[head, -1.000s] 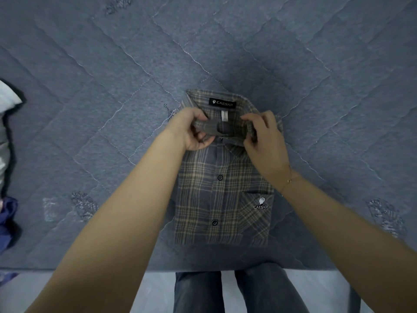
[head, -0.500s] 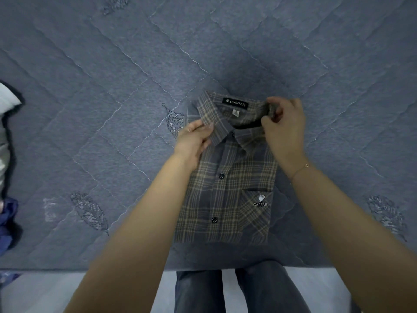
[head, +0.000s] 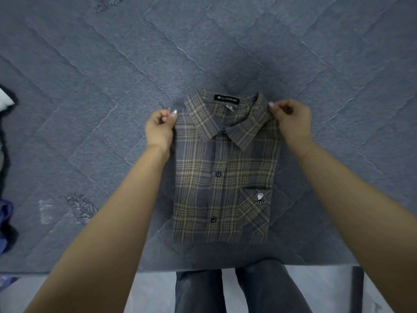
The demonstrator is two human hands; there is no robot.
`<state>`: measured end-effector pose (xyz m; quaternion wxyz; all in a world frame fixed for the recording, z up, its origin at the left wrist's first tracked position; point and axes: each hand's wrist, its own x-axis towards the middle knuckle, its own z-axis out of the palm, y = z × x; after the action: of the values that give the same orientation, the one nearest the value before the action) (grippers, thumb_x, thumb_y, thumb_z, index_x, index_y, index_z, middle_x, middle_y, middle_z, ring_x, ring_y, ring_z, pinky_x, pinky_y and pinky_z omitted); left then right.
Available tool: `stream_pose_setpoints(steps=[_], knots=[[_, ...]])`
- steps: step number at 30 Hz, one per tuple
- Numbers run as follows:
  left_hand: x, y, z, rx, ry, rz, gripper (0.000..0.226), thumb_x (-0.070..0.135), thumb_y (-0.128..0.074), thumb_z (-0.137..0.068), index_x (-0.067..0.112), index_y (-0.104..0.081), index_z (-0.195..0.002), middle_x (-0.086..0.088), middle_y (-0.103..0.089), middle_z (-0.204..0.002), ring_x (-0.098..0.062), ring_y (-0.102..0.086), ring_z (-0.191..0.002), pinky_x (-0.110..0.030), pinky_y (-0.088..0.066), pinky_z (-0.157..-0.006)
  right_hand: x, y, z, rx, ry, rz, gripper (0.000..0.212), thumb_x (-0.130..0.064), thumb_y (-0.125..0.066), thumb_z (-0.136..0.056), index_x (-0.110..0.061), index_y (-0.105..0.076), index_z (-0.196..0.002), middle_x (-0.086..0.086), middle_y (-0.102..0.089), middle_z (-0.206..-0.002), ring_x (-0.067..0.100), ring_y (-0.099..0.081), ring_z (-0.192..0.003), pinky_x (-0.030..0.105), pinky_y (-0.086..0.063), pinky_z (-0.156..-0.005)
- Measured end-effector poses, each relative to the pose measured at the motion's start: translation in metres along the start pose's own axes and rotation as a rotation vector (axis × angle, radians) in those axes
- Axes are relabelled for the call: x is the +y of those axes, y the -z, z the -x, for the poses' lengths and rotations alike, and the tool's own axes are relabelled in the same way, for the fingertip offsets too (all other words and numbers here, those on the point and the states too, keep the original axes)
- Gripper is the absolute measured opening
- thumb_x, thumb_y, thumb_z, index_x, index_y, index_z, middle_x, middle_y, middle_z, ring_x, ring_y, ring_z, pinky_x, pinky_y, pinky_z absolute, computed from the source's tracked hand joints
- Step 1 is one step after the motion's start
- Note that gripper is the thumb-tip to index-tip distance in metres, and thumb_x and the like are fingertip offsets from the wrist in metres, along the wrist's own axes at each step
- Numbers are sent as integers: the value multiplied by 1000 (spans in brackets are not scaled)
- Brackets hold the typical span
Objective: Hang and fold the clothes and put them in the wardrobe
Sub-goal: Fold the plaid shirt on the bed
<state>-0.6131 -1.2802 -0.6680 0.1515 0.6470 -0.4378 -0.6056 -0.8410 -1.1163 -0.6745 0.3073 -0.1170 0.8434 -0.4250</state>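
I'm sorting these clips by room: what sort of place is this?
Probably a bedroom: a folded plaid shirt lies on a grey quilted bed cover, with more clothes at its left edge.

So a second ago both hands were bunched together at the middle of the collar [head: 222, 118], pinching it right under the label, and now they've spread out to the shirt's [head: 222, 177] shoulders: left hand [head: 160, 127] pinching the left shoulder edge, right hand [head: 291, 119] pinching the right one by the collar tip. The collar isn't scrunched up anymore, it lies flat and spread with both points down on the front (half a second back only the right side was still being held up). The shirt also looks squarer and straighter on the quilt [head: 90, 109] than before.
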Motion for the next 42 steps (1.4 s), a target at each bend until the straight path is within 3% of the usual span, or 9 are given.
stream_pose_setpoints(steps=[5, 9, 12, 16, 23, 28, 31, 36, 42], knots=[[-5, 3, 1, -22, 91, -52, 22, 30, -57, -98, 15, -52, -82, 1, -59, -79, -8, -56, -69, -20, -49, -67, 1, -4, -14, -1, -56, -58, 23, -13, -68, -91, 4, -66, -106, -5, -59, -77, 0, -53, -70, 11, -47, -69], [-7, 19, 14, -151, 213, -54, 64, 52, -69, -83, 11, -49, -128, -7, -65, -121, -21, -64, -109, -39, -52, -94, 22, 5, 22, 28, -249, -262, 37, -32, -70, -89, -4, -65, -113, 1, -67, -96, 9, -63, -88, 24, -52, -87], [-22, 33, 32, -370, 341, -210, 83, 60, -75, -66, 9, -54, -128, -6, -68, -120, -24, -63, -113, -47, -45, -105, 47, 14, 71, -183, -447, -354, 50, -48, -76, -75, -12, -68, -109, 0, -73, -108, 14, -68, -103, 32, -52, -94], [-50, 37, 53, -544, 439, -288, 84, 56, -81, -56, 18, -56, -127, 4, -66, -122, -14, -60, -115, -45, -32, -114, 69, 7, 113, -433, -578, -453, 57, -36, -79, -70, -6, -65, -116, 8, -72, -113, 24, -68, -106, 31, -57, -86], [-70, 35, 72, -518, 282, -116, 52, 33, -81, -69, 16, -64, -115, 1, -74, -106, -16, -69, -102, -38, -52, -96, 62, -4, 112, -488, -512, -396, 55, -20, -83, -67, -6, -65, -117, 6, -74, -109, 21, -71, -99, 32, -59, -84], [-63, 41, 115, -430, 218, 138, 25, 17, -78, -77, 15, -71, -101, -6, -75, -101, -17, -72, -93, -26, -58, -68, 39, 11, 134, -420, -417, -483, 61, -16, -82, -65, -6, -62, -121, 6, -74, -109, 22, -71, -98, 29, -59, -74], [-55, 52, 161, -345, 158, 316, 27, 18, -80, -70, 13, -75, -96, -12, -74, -102, -24, -72, -95, -29, -58, -70, 9, 33, 151, -498, -333, -481, 63, -19, -84, -61, -6, -63, -119, 7, -74, -108, 24, -72, -96, 30, -59, -71], [-38, 81, 272, -196, 9, 522, 30, 12, -76, -75, 6, -74, -105, -19, -72, -107, -32, -70, -98, -36, -58, -74, -64, 70, 196, -717, -153, -368, 24, -14, -81, -65, -21, -77, -88, 8, -76, -98, 27, -73, -87, 31, -59, -66], [-29, 139, 422, 37, -132, 640, 51, 5, -73, -75, -4, -59, -122, -23, -68, -113, -38, -67, -103, -39, -58, -76, -162, 93, 286, -1044, 5, -199, 52, -10, -80, -62, -3, -62, -110, 14, -75, -95, 25, -73, -81, 30, -57, -62]])
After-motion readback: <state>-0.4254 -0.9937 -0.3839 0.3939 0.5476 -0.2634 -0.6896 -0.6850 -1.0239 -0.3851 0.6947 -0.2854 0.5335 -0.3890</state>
